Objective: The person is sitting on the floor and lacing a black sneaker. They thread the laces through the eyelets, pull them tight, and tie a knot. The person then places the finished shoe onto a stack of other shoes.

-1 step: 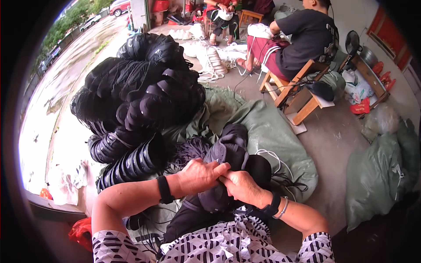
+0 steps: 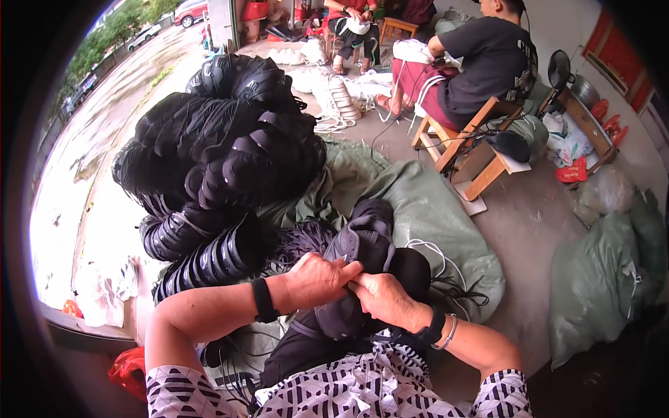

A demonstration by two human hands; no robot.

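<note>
My left hand [image 2: 315, 279] and my right hand [image 2: 385, 298] meet at the fingertips above my lap, both closed in a pinch. Whatever lies between the fingers is hidden. Right under them are dark grey fabric pieces [image 2: 368, 233] with stitching, which look like shoe uppers. More of this dark fabric [image 2: 341, 319] rests on my lap below the hands. A bunch of dark cords [image 2: 306, 237] spreads out beside my left hand.
A big heap of nested black pieces [image 2: 223, 139] with cords rises at left front. Green sacking [image 2: 446, 216] lies under the work. Two people sit farther off, the nearer on a wooden chair [image 2: 481, 146]. Full green sacks [image 2: 592, 292] stand at right.
</note>
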